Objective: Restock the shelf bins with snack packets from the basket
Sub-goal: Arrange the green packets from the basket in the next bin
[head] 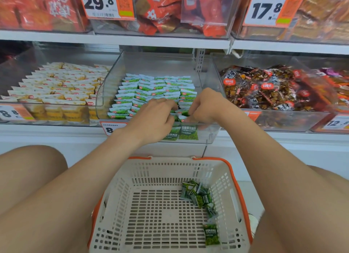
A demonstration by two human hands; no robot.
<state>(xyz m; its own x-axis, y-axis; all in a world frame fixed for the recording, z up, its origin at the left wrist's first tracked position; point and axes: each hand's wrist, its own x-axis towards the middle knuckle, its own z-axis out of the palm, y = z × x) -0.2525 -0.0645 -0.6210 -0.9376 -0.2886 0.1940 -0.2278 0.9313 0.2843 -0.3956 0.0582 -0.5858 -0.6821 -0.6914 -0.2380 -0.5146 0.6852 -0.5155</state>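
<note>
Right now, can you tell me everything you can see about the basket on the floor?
The basket is cream plastic, boxy and open on top, with rows of slots through its walls and floor. Orange handles lie folded down along its rim. It sits upright on the floor below the shelf, between the person's legs. A few small green packets lie inside toward the right, one apart near the front. The left hand and right hand are up at the shelf, not touching it.

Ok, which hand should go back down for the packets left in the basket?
Probably right. The leftover packets lie on the right side of the basket, below the right hand; the left hand would cross over.
</note>
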